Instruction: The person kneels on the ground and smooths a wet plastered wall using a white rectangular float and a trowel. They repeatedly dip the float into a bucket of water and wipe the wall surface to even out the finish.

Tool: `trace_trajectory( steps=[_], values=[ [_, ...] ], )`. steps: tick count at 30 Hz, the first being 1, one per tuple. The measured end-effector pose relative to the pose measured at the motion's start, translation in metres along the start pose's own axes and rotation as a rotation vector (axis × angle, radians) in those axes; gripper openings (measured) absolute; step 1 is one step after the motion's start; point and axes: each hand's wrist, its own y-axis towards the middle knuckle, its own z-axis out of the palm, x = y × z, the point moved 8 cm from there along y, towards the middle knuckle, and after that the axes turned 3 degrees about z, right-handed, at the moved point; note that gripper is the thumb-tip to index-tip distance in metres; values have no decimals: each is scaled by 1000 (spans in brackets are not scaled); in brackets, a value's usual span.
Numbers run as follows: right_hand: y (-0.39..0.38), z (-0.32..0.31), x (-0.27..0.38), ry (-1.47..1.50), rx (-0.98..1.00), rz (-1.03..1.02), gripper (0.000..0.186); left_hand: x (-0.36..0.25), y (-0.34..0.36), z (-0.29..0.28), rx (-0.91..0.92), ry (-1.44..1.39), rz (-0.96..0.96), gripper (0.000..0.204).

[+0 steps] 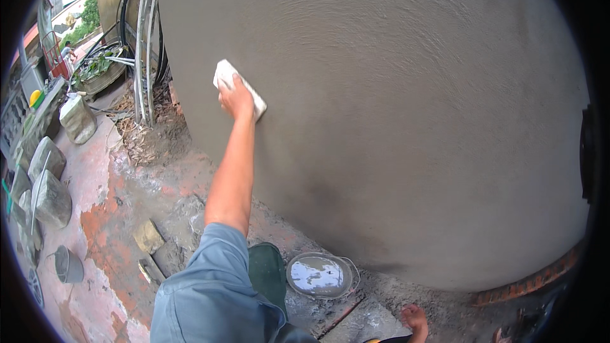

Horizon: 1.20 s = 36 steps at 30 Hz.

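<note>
My left hand [236,98] presses a white rectangular sponge block [223,73] flat against a large grey wall [394,108] of wet, smooth plaster. The block sits tilted, its upper end left of my fingers and its lower end at my wrist's right. My arm, in a blue rolled sleeve, reaches up from the lower left. Faint curved wipe marks show in the plaster at the upper right. My right hand is out of sight. A bare foot [415,319] rests on the ground at the bottom.
A round metal basin [319,274] of grey water stands at the wall's foot. A trowel and float [152,244] lie on the reddish mortar-stained floor. Further left are filled sacks [51,198], a small bucket [67,265] and upright pipes [143,38]. Bricks [527,286] edge the lower right.
</note>
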Motion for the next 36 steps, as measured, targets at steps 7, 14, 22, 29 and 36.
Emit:
trace_trajectory(
  steps=[7,14,22,29,36],
  values=[
    [12,10,6,-12,-26,27,20,-233,-45,100,195,61,784,62],
    [4,13,22,35,-34,-7,26,-91,-182,7,353,148,1051,73],
    [-5,6,3,-59,-25,8,30,-166,-104,70,156,100,914,67],
    [-1,12,19,-17,-38,-99,33,-36,-207,-7,253,248,697,72],
    [-2,4,12,-159,-26,-132,29,-151,-148,50,64,115,680,59]
  ],
)
